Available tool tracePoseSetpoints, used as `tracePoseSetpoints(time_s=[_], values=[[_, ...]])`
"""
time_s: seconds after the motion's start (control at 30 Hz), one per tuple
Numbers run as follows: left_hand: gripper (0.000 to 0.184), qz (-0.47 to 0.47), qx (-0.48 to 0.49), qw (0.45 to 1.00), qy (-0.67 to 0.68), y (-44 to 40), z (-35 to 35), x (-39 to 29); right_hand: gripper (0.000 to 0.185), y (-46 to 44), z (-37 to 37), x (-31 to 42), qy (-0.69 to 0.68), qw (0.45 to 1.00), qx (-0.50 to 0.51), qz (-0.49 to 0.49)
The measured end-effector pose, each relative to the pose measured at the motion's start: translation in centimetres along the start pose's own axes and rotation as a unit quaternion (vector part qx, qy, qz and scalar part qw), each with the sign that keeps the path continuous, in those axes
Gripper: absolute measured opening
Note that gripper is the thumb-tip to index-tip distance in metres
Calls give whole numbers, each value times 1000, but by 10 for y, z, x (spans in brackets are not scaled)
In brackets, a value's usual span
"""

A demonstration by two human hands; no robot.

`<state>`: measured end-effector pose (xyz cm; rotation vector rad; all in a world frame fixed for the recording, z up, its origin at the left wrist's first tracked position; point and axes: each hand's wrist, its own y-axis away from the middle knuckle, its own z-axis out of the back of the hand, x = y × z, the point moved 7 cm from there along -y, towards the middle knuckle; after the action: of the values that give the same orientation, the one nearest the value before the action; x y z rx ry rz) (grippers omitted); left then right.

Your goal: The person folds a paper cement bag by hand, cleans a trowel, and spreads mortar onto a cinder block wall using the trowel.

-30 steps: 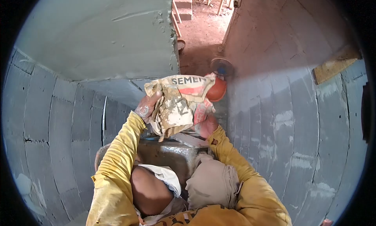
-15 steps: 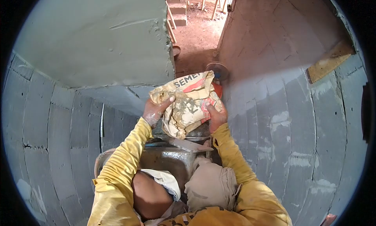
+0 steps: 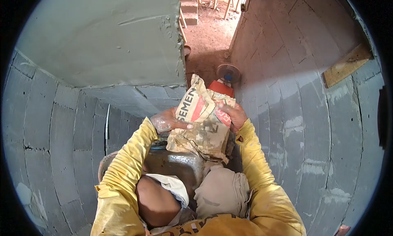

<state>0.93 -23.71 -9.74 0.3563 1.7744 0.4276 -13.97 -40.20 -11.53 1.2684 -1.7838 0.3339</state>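
Both hands hold a crumpled paper cement bag (image 3: 198,131), stained with grey mortar and printed "SEMEN" with red patches. My left hand (image 3: 168,120), smeared with pale residue, grips its left edge with the thumb lying across the front. At the upper right side, my right hand (image 3: 234,116) pinches the paper near a red print. The bag hangs in front of my knees, above a mortar-stained tub (image 3: 168,164) whose far side it partly covers.
A round fan (image 3: 228,73) stands beyond the bag, with a red object (image 3: 221,88) just in front of it. Grey block walls (image 3: 282,133) rise close on both sides. A wooden board (image 3: 347,66) sticks out at the right. Concrete steps (image 3: 189,7) are farther off.
The bag has turned so its lettering now runs steeply upward, and it hangs lower, covering the flat piece over the tub. Both hands have shifted along with it. More of the fan and red object shows.
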Motion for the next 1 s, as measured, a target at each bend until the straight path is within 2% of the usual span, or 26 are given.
tracePoseSetpoints(time_s=[0.03, 0.07, 0.13, 0.17, 0.2, 0.27, 0.37, 0.43, 0.53, 0.57, 0.7, 0.73, 0.8, 0.83, 0.9, 0.93, 1.0], values=[[63, -28, -12, 999, 33, -2, 2, -2, 51, 2, -2, 0, -71, 997, -5, -11], [62, -56, -25, 996, 66, -4, 5, -5, 51, 4, 2, -3, -71, 997, -4, -11], [60, -45, -46, 997, 43, -7, 14, -2, 62, 11, -4, -3, -165, 983, 73, 30], [59, -66, -65, 992, 85, -7, 17, -4, 69, 19, -6, -5, -108, 989, 102, 23], [58, -87, -82, 985, 127, -7, 20, -5, 69, 19, -5, -5, -108, 989, 102, 24], [58, -99, -86, 985, 115, -10, 24, -2, 70, 15, -5, -7, 97, 991, 76, 42], [54, -122, -77, 988, 54, -7, 22, -8, 70, 22, -13, 4, 49, 998, 35, 3], [49, -79, -82, 991, 70, -1, 25, -10, 71, 21, -11, 7, 27, 999, 29, -13], [46, -24, -96, 988, 116, 3, 32, -14, 71, 21, -9, 11, 95, 994, 49, -28], [40, -63, -94, 987, 113, 4, 30, -22, 70, 24, -14, 11, 65, 996, 63, -20], [39, -108, -107, 983, 99, 4, 35, -21, 63, 31, -26, 14, 0, 997, 69, -35], [34, -139, -105, 979, 104, 3, 40, -21, 63, 29, -23, 12, 0, 997, 69, -35], [29, -169, -103, 974, 108, -2, 53, -15, 53, 20, -11, 7, -5, 992, 121, -23], [28, -196, -68, 971, 121, -4, 54, -16, 53, 14, 3, 3, -5, 992, 120, -23], [22, -249, 6, 958, 141, -3, 47, -24, 42, 2, 34, -9, 95, 990, 103, -25], [22, -249, 7, 958, 143, 5, 41, -34, 42, -1, 41, -16, 95, 990, 101, -26], [22, -135, -10, 979, 150, 12, 29, -35, 35, -2, 45, -19, -35, 987, 153, 18]])
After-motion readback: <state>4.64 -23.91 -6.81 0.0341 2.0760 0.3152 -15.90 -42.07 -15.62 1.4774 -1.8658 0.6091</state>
